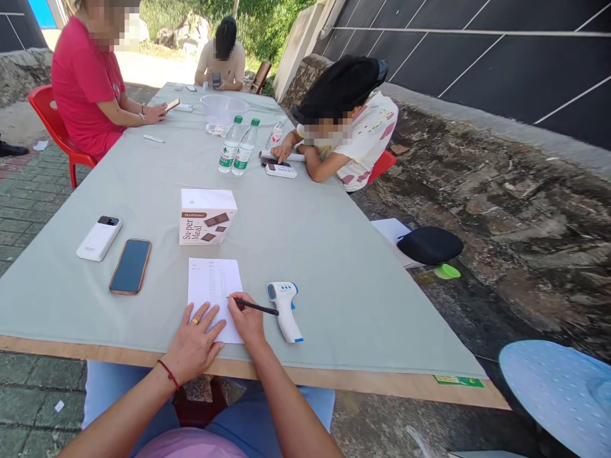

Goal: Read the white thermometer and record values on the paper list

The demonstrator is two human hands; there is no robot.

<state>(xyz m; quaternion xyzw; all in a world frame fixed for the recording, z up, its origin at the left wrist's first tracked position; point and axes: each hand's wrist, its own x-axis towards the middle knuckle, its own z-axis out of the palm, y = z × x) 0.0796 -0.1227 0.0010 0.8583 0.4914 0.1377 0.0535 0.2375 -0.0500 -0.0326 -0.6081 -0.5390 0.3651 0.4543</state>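
Lower centre of frame: right grip (247, 318) pinched round black pen (258, 308); left grip (195, 336) splayed flat on paper (203, 282). Pen presumably light, stiff, best held near tip; paper likely thin, easily creased.

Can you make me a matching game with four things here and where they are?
1. Slim black pen
2. White-and-blue plastic thermometer gun
3. White cardboard box with brown lettering
4. Dark-screened phone in a brown case

A. Just beyond the white paper sheet
B. Next to the rectangular white power bank
C. In the right hand
D. Lying right of the sheet

Pairs: 1-C, 2-D, 3-A, 4-B
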